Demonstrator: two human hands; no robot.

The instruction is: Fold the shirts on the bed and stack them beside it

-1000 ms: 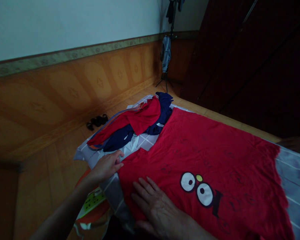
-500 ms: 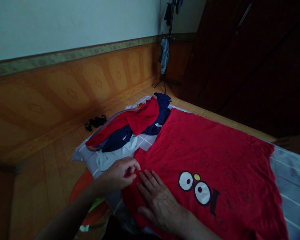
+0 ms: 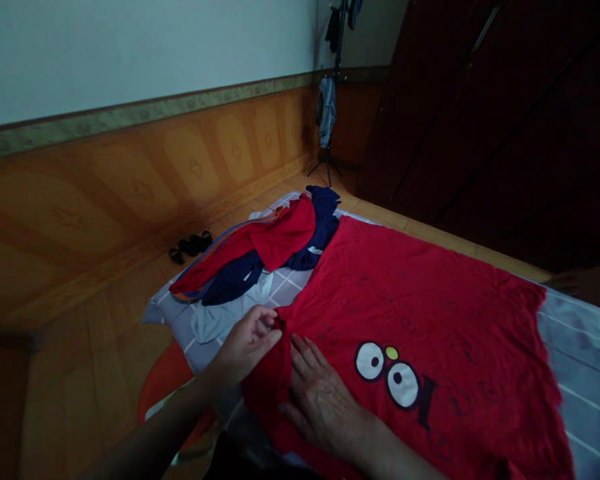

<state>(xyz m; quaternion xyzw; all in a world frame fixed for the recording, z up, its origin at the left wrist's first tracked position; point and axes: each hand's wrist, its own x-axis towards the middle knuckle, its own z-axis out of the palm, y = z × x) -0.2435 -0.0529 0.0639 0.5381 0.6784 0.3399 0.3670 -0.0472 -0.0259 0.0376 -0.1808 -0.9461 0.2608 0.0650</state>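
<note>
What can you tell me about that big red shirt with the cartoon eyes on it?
The red T-shirt lies spread nearly flat, print up, on a grey checked bed sheet. It looks like soft, slightly wrinkled knit cloth. The print shows two white googly eyes with black pupils, a small yellow-green dot between them and a black mark beside them. The left hand pinches its near sleeve edge and lifts it into a fold, while the right hand presses flat on the cloth beside it. A pile of red and navy clothes lies at its far corner.

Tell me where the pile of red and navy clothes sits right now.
In the head view, the pile of red and navy clothes lies at the far left of the checked sheet, just beyond the left hand and beside the spread red T-shirt.
</note>
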